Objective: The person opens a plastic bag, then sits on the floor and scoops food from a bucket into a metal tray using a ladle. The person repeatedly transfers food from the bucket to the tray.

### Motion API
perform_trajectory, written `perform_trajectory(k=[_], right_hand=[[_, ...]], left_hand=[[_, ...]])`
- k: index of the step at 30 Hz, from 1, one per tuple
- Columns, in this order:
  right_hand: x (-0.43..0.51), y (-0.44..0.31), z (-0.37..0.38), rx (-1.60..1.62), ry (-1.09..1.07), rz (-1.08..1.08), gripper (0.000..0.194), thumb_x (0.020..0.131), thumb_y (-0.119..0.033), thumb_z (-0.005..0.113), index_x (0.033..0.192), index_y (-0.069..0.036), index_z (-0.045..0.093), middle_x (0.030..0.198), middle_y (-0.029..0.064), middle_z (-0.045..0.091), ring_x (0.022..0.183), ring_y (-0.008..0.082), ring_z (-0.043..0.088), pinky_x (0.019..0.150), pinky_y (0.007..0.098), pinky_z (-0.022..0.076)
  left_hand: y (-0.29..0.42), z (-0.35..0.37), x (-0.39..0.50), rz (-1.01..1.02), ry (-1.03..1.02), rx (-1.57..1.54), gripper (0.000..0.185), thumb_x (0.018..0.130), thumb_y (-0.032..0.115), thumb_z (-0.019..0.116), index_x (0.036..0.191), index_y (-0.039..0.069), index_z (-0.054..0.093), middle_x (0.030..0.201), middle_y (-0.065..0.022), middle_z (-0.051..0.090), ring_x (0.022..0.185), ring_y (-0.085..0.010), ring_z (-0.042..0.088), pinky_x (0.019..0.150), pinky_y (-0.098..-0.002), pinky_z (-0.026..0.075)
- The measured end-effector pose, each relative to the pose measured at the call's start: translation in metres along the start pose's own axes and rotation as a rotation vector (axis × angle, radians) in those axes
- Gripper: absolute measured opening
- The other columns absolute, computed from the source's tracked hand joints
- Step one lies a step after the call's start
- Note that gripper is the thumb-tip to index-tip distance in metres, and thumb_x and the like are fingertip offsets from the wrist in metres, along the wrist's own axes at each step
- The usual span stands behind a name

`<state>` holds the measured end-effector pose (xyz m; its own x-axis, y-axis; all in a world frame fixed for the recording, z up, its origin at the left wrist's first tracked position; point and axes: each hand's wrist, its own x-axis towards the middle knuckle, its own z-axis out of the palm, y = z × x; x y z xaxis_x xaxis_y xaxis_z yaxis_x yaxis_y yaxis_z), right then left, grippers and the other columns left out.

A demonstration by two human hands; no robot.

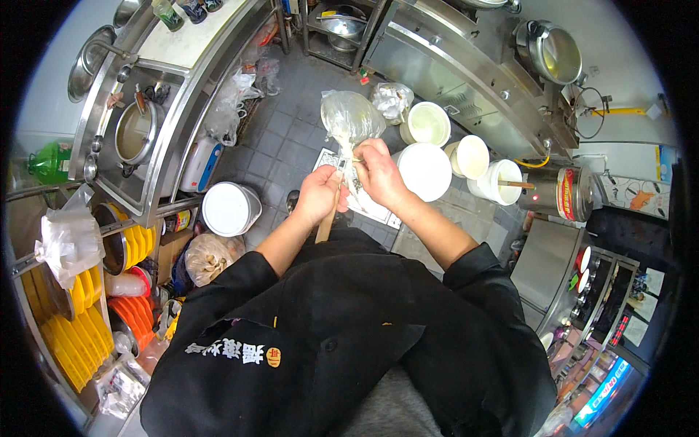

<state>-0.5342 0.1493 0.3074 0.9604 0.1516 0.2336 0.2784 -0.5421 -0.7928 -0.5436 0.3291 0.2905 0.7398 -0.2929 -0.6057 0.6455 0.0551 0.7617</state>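
A puffed-up clear plastic bag (352, 114) points away from me, its neck gathered and twisted. My left hand (319, 191) grips a flat wooden handle (326, 225) that runs back towards my waist, with the thumb up against the gathered plastic. At the bag's neck, my right hand (378, 170) pinches the plastic between thumb and bent fingers. Loose plastic hangs down between both hands. Whether the handle reaches inside the bag is hidden by the fingers. Below the hands lies a white board or sheet with a dark printed border (377, 210) on the floor.
To the right stand a lidded white bucket (423, 172) and several open tubs, one (428, 124) with pale liquid. Another lidded bucket (226, 208) is at left, near a steel sink (169, 90) holding a pot (134, 134). Steel counters (437, 60) bound the tiled floor.
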Motion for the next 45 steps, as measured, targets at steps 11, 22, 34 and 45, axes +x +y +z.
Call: perform_trajectory(k=[11,22,34,45], right_hand=[[0.029,-0.019,-0.005,-0.023,-0.123,-0.217,0.004,0.088,-0.002,0.063,0.092,-0.001,0.062,0.096,0.016,0.06,0.092,0.0387,0.062,0.079,0.0438,0.0517],[0.04,-0.032,-0.007,0.006,-0.153,-0.19,0.01,0.083,0.005,0.064,0.091,-0.002,0.062,0.093,0.0149,0.062,0.09,0.0362,0.063,0.078,0.0409,0.0521],[0.045,-0.046,-0.021,0.001,-0.132,-0.108,0.008,0.083,-0.001,0.066,0.091,-0.003,0.065,0.091,0.0136,0.063,0.091,0.0351,0.064,0.079,0.0406,0.0521],[0.043,-0.045,-0.009,0.07,-0.168,-0.047,0.012,0.087,-0.003,0.069,0.098,-0.003,0.065,0.091,0.0106,0.061,0.084,0.0257,0.064,0.076,0.0352,0.0523]], left_hand=[[0.05,-0.019,0.003,0.905,0.253,0.835,0.02,0.081,0.003,0.072,0.101,0.003,0.067,0.098,-0.0134,0.062,0.09,-0.0329,0.064,0.079,-0.0403,0.052],[0.068,-0.04,0.003,1.06,0.141,0.93,0.007,0.081,0.002,0.071,0.087,0.002,0.067,0.086,-0.0129,0.065,0.084,-0.0339,0.064,0.075,-0.0403,0.052],[0.086,-0.042,-0.003,1.197,0.072,0.899,0.008,0.082,-0.001,0.069,0.087,0.002,0.063,0.088,-0.0135,0.064,0.085,-0.0344,0.063,0.077,-0.0403,0.052],[0.088,-0.045,-0.015,1.04,0.046,0.833,0.008,0.085,-0.002,0.063,0.092,0.002,0.06,0.09,-0.0163,0.062,0.09,-0.0373,0.061,0.08,-0.0427,0.05]])
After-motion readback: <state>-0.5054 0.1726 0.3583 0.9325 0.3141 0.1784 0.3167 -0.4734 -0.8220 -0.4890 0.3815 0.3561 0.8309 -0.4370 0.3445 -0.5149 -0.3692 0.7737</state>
